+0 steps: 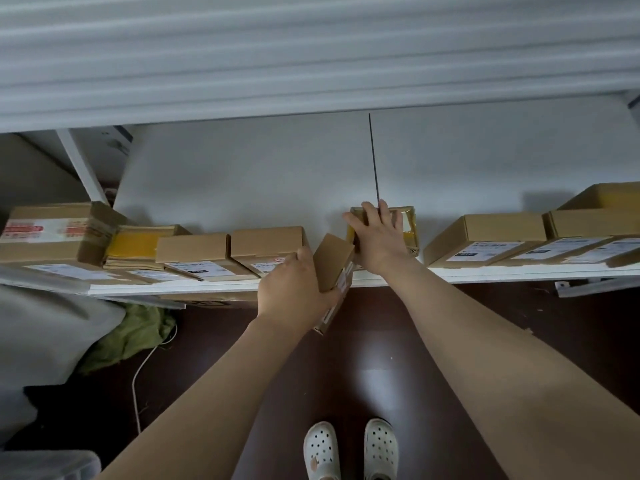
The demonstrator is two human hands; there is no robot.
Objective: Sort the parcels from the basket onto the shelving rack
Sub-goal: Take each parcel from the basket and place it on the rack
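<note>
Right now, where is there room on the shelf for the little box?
Bare shelf lies between the brown box and the yellow-taped parcel under the right hand, just beyond the small box in the left hand. Behind the row is bare too. Both ends are crowded.

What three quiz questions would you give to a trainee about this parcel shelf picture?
1. True or false: the left hand grips a tilted cardboard box.
2. The right hand rests on: A a yellow-taped parcel; B a shoe; C a green cloth.
3. Fill in: the yellow-taped parcel stands on a white ____.
Key: 1 true; 2 A; 3 shelf.
</note>
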